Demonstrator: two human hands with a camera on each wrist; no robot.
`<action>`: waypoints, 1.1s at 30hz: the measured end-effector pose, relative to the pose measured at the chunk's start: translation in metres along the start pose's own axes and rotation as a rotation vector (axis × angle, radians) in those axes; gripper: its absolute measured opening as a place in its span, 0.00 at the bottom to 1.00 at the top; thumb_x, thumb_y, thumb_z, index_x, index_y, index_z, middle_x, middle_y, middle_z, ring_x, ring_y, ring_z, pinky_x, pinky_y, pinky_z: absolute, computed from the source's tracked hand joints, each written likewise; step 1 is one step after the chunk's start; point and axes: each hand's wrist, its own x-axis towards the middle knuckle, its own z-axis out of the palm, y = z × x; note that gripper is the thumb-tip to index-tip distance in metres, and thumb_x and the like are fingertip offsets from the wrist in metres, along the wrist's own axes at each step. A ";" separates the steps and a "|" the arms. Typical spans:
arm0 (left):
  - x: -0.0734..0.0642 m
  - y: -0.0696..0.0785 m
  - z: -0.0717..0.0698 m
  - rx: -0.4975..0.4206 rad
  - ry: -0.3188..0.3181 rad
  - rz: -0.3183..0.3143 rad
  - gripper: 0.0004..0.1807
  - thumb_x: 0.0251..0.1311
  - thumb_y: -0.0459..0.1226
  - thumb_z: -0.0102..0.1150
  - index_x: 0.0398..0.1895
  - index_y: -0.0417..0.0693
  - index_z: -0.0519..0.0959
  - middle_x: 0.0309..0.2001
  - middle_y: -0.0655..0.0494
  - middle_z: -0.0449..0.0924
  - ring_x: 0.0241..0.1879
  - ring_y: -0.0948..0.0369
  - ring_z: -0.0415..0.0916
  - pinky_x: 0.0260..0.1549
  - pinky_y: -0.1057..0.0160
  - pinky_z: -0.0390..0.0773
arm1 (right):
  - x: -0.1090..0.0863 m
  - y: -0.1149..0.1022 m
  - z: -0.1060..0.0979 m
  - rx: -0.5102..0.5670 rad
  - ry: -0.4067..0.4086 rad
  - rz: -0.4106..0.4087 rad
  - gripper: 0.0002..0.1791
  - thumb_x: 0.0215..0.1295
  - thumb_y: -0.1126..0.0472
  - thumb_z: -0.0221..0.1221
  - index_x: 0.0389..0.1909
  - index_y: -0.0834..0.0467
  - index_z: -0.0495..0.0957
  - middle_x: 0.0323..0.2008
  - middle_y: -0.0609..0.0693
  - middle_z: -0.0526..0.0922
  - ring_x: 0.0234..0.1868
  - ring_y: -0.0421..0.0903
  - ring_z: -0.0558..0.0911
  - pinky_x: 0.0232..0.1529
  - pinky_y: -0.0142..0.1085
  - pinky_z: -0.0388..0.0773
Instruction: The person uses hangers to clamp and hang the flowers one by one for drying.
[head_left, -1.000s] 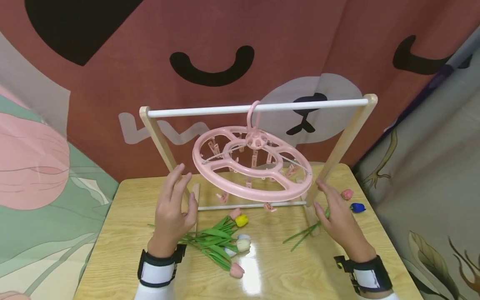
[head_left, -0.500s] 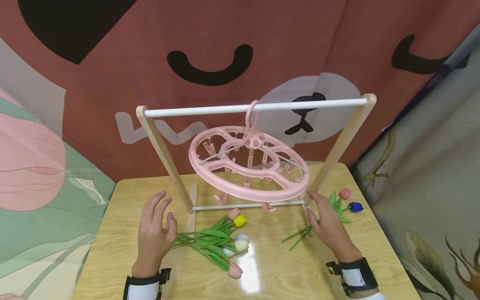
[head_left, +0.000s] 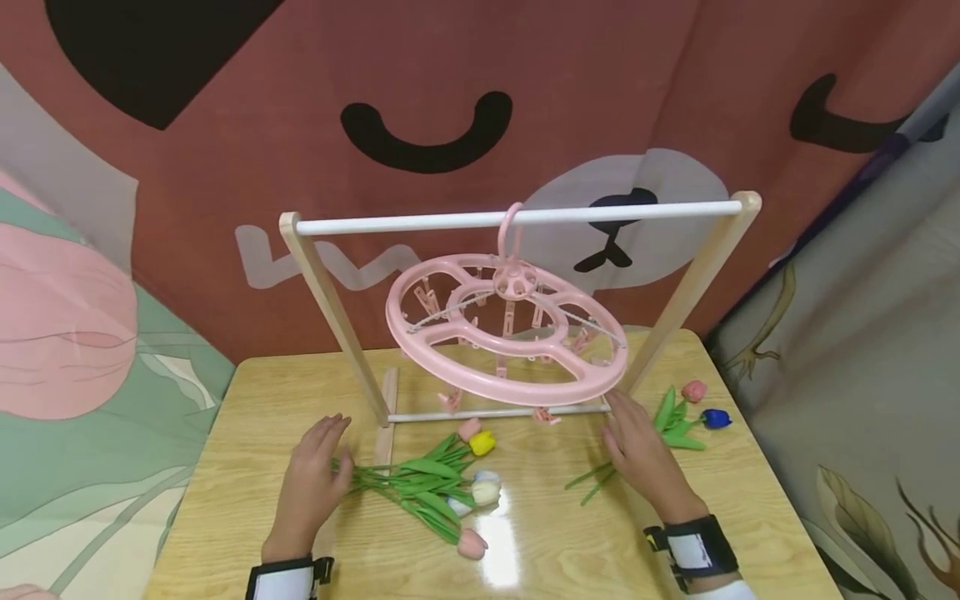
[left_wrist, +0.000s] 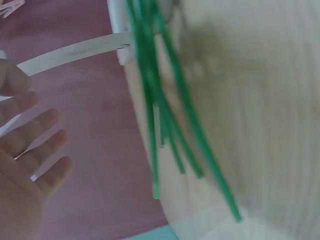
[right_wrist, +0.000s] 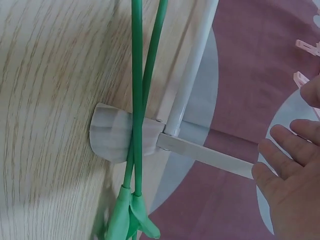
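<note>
My left hand [head_left: 311, 483] hovers by the stem ends of a bunch of artificial tulips [head_left: 427, 483]; its fingers are spread and hold nothing. In the left wrist view, the green stems [left_wrist: 150, 85] lie apart from the fingers. My right hand [head_left: 641, 454] is relaxed near the stand's right foot, above the stems of two tulips, one pink [head_left: 694, 391] and one blue [head_left: 716, 418]. The right wrist view shows its loose fingers [right_wrist: 285, 155] apart from those stems [right_wrist: 137, 100]. A round pink clip hanger [head_left: 517, 387] hangs by its hook from the stand's white bar [head_left: 420, 222].
The wooden stand has two slanted legs [head_left: 337, 321] and a low white crossbar [head_left: 502, 412]. Pink clips [head_left: 450, 400] dangle below the hanger. A light wood table [head_left: 247, 425] carries everything, with a patterned cloth [head_left: 225, 167] behind it.
My left hand has lowered from beside the stand's left leg toward the tulip stem ends. The right hand has shifted slightly left and down, uncovering leaves of the right tulips.
</note>
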 end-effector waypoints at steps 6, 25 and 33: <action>-0.011 -0.008 0.009 0.012 -0.097 -0.049 0.28 0.52 0.24 0.69 0.59 0.32 0.79 0.57 0.31 0.81 0.58 0.32 0.77 0.55 0.32 0.79 | 0.003 0.001 0.005 -0.028 -0.010 -0.042 0.36 0.60 0.70 0.67 0.69 0.73 0.67 0.65 0.71 0.75 0.66 0.67 0.75 0.64 0.62 0.74; -0.036 -0.019 0.026 0.070 -0.235 -0.065 0.12 0.53 0.21 0.68 0.42 0.37 0.87 0.44 0.42 0.85 0.50 0.42 0.82 0.55 0.41 0.82 | 0.009 -0.005 0.042 -0.051 -0.095 -0.166 0.37 0.61 0.65 0.68 0.72 0.62 0.69 0.71 0.64 0.71 0.66 0.63 0.76 0.63 0.59 0.78; -0.038 -0.018 0.022 0.113 -0.236 -0.065 0.19 0.41 0.17 0.76 0.38 0.38 0.88 0.39 0.44 0.85 0.44 0.45 0.83 0.47 0.45 0.86 | 0.010 -0.019 0.054 -0.053 -0.141 -0.191 0.34 0.64 0.62 0.68 0.70 0.63 0.71 0.70 0.63 0.73 0.65 0.62 0.78 0.64 0.57 0.78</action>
